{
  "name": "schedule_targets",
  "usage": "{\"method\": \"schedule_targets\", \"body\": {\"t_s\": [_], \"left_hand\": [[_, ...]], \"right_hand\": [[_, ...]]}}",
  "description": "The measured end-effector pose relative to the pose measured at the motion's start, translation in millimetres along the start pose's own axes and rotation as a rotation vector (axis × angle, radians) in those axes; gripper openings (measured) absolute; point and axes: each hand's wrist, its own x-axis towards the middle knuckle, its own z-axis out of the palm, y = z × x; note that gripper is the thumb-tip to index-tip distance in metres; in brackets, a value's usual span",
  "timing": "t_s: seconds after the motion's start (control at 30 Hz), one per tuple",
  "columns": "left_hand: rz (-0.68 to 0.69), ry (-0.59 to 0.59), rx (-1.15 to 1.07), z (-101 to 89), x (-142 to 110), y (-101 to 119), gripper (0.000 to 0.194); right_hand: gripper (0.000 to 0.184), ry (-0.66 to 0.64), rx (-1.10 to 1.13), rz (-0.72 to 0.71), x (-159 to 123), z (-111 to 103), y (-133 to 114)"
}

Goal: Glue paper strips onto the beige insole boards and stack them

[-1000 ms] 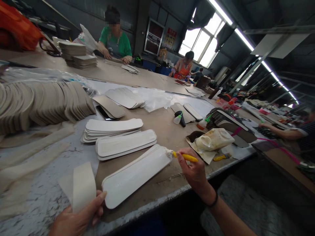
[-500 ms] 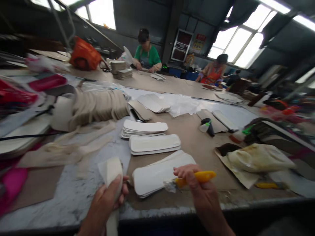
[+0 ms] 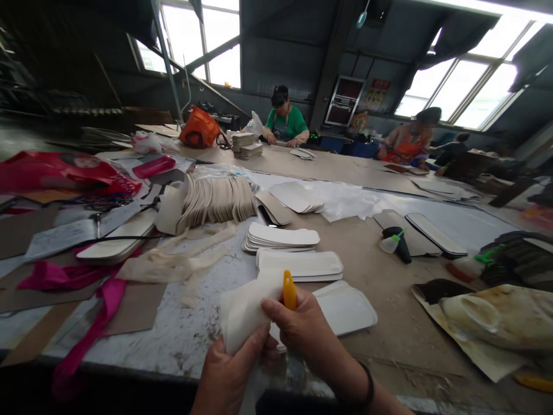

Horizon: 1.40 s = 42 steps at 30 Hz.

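My left hand [image 3: 228, 374] is closed on a pale cloth strip [image 3: 244, 308], held up at the near table edge. My right hand [image 3: 302, 334] is closed round a yellow-handled brush [image 3: 289, 291]; its handle points up and its bristles are hidden behind my fingers and the strip. The two hands touch, low in the middle of the view. Just behind them a white insole piece [image 3: 345, 308] lies flat on the brown board. Two more stacks of white insole pieces [image 3: 298, 262] lie beyond it.
A fanned row of beige pieces [image 3: 216, 199] sits left of centre, pink ribbon [image 3: 86, 294] hangs over the near edge. A stained glue jug [image 3: 496, 314] lies right, small bottles [image 3: 391, 242] behind it. Two other people [image 3: 285, 118] work at the far side.
The view swung left. My hands came together at the table edge: the strip was raised in front of me and the brush left the insole and turned handle-up against the strip.
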Motion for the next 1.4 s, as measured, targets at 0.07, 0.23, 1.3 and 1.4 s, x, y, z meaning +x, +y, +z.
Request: {"method": "schedule_targets", "body": {"t_s": [0.07,0.23,1.3,1.4], "left_hand": [[-0.015,-0.056,-0.015,1.6,-2,2,0.042],[-0.148,-0.129,-0.029,5.8,-8,12,0.046],[-0.15,-0.016,0.363,-1.0,38,-6,0.046],[-0.166,-0.032,0.369,-1.4,39,-3,0.043]], "right_hand": [[0.04,-0.036,0.004,-0.008,-4,-2,2],[0.033,-0.006,-0.262,-0.098,-8,-11,4],[0.025,-0.456,-1.173,0.492,33,-66,-28],[0.027,-0.442,-1.252,0.515,45,-61,-26]]}}
